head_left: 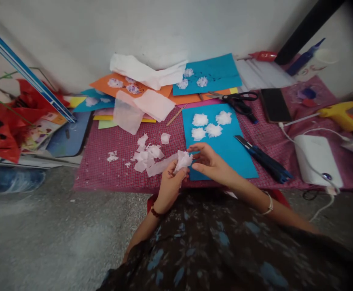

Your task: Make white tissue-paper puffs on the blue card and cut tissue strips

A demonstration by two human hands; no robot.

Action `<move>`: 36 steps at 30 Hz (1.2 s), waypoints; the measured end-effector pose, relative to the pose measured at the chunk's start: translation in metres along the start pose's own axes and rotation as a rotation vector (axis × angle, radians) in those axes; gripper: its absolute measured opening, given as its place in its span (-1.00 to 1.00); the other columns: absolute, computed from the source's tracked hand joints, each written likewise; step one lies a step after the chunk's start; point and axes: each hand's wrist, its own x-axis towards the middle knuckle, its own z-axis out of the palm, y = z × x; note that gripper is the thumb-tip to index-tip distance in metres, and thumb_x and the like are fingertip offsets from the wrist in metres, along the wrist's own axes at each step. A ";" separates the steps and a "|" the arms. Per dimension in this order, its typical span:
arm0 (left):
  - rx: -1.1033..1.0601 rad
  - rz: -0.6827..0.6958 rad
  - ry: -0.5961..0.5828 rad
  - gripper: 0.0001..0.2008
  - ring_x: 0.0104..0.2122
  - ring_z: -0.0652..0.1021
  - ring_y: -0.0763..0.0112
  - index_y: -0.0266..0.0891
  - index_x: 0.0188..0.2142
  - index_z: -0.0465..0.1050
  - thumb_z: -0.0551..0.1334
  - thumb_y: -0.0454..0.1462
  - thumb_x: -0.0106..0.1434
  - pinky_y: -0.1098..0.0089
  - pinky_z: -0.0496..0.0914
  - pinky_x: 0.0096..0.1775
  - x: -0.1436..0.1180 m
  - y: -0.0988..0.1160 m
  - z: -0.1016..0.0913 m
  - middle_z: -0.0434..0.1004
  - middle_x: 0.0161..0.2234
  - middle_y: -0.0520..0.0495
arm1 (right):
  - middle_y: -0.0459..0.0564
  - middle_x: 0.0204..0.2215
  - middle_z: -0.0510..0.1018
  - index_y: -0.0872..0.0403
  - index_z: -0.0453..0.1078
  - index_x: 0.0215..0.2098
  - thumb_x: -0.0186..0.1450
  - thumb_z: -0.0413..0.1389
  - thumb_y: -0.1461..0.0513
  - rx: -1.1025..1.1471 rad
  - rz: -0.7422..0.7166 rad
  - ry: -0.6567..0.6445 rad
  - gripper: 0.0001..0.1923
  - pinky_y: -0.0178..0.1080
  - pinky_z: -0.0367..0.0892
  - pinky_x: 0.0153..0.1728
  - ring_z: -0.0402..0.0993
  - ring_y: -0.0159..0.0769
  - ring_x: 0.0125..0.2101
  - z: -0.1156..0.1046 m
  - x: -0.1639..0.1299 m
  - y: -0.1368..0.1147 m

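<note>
Over the table's front edge, my left hand (170,182) is closed round a crumpled piece of white tissue paper (183,161). Just to its right, my right hand (208,162) has its fingers apart, with nothing seen in them; the fingertips are close to the tissue, and I cannot tell if they touch it. Beneath and beyond my right hand lies a blue sheet (239,157) bearing several white paper puffs (214,130). Torn tissue scraps (146,157) are heaped left of my hands on the patterned tablecloth (97,161).
A box cutter (264,159) with its blade showing lies on the blue sheet's right edge. Behind are scissors (239,99), a phone (275,105) and finished-looking flower cards (206,74). A yellow glue gun (343,115) and a white power bank (318,159) with cables occupy the right.
</note>
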 end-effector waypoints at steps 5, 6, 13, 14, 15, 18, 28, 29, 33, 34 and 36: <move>0.043 0.021 -0.009 -0.77 -0.51 0.41 0.59 -0.23 -0.21 0.49 0.37 -0.20 0.14 0.54 0.30 -0.44 0.007 0.006 -0.010 0.47 -0.45 0.10 | 0.00 -0.07 0.45 -0.04 0.28 -0.06 0.23 0.24 0.12 0.047 0.050 -0.083 -0.64 -0.11 0.41 -0.08 0.46 -0.24 -0.13 0.010 0.017 0.003; 0.035 0.022 -0.022 -0.76 -0.52 0.41 0.60 -0.23 -0.21 0.49 0.37 -0.20 0.14 0.55 0.30 -0.44 0.009 0.008 -0.011 0.47 -0.46 0.10 | 0.00 -0.08 0.46 -0.03 0.30 -0.12 0.22 0.25 0.13 0.032 0.039 -0.082 -0.69 -0.11 0.40 -0.07 0.46 -0.23 -0.12 0.012 0.019 0.003; -0.185 -0.088 -0.167 -0.61 -0.58 0.49 0.44 -0.21 -0.16 0.45 0.33 0.00 0.16 0.45 0.38 -0.52 0.020 0.006 -0.011 0.52 -0.51 0.04 | 0.04 0.00 0.42 0.01 0.32 -0.38 0.26 0.18 0.26 -0.207 -0.120 0.028 -0.89 -0.10 0.41 -0.05 0.43 -0.22 -0.03 0.018 0.020 -0.008; -0.195 -0.094 -0.166 -0.60 -0.58 0.49 0.42 -0.22 -0.16 0.45 0.30 0.03 0.18 0.43 0.39 -0.51 0.019 0.005 -0.010 0.52 -0.52 0.03 | 0.04 0.01 0.41 0.01 0.31 -0.38 0.27 0.17 0.28 -0.238 -0.146 0.034 -0.89 -0.09 0.41 -0.06 0.44 -0.23 -0.03 0.018 0.019 -0.008; -0.197 -0.093 -0.146 -0.62 -0.58 0.49 0.42 -0.22 -0.17 0.46 0.28 0.02 0.20 0.42 0.39 -0.50 0.019 0.004 -0.009 0.52 -0.52 0.04 | 0.04 0.02 0.41 0.01 0.32 -0.37 0.28 0.16 0.30 -0.267 -0.179 0.038 -0.89 -0.09 0.41 -0.05 0.44 -0.23 -0.02 0.018 0.017 -0.009; -0.149 -0.039 -0.011 -0.75 -0.53 0.47 0.49 -0.22 -0.28 0.47 0.33 -0.09 0.19 0.47 0.37 -0.44 0.015 0.007 -0.007 0.51 -0.47 0.07 | 0.03 0.01 0.45 0.00 0.33 -0.35 0.29 0.17 0.31 -0.313 -0.307 0.035 -0.89 -0.04 0.36 0.05 0.43 -0.21 0.04 0.016 0.009 -0.012; 1.043 0.502 0.268 -0.70 0.01 0.48 0.08 -0.24 -0.05 0.45 0.23 -0.20 0.24 0.06 0.31 0.10 0.016 0.044 -0.028 0.52 -0.06 -0.21 | -0.10 -0.41 0.56 -0.01 0.27 -0.41 0.24 0.23 0.11 -0.035 -0.034 0.424 -0.76 -0.24 0.37 -0.37 0.47 -0.31 -0.42 -0.018 -0.012 -0.015; 1.092 0.574 0.304 -0.58 0.13 0.41 0.00 -0.24 0.07 0.40 0.26 -0.19 0.22 -0.03 0.22 0.19 0.015 0.046 -0.023 0.46 0.07 -0.27 | -0.10 -0.42 0.54 -0.01 0.27 -0.42 0.22 0.24 0.10 -0.067 -0.015 0.433 -0.76 -0.24 0.36 -0.39 0.45 -0.32 -0.45 -0.021 -0.013 -0.014; 0.795 0.475 -0.064 -0.31 0.24 0.34 0.03 -0.12 0.25 0.23 0.37 -0.22 0.14 0.01 0.21 0.23 0.012 0.044 0.014 0.32 0.25 -0.24 | -0.10 -0.43 0.52 -0.02 0.29 -0.41 0.24 0.20 0.12 -0.155 -0.047 0.390 -0.81 -0.21 0.40 -0.35 0.46 -0.30 -0.42 -0.025 -0.013 -0.015; 0.700 0.394 -0.156 -0.28 0.21 0.38 0.05 -0.10 0.24 0.26 0.41 -0.25 0.09 0.05 0.25 0.21 0.013 0.042 0.024 0.36 0.22 -0.22 | -0.10 -0.43 0.51 -0.03 0.29 -0.41 0.25 0.19 0.13 -0.169 -0.075 0.371 -0.82 -0.19 0.41 -0.33 0.47 -0.29 -0.41 -0.025 -0.013 -0.018; 0.536 0.246 -0.251 -0.39 0.03 0.52 0.14 -0.13 0.10 0.41 0.44 -0.29 0.03 0.18 0.37 0.07 0.018 0.036 0.043 0.54 0.03 -0.16 | -0.10 -0.43 0.50 -0.03 0.30 -0.39 0.25 0.18 0.15 -0.193 -0.120 0.332 -0.85 -0.18 0.42 -0.32 0.47 -0.29 -0.39 -0.028 -0.013 -0.025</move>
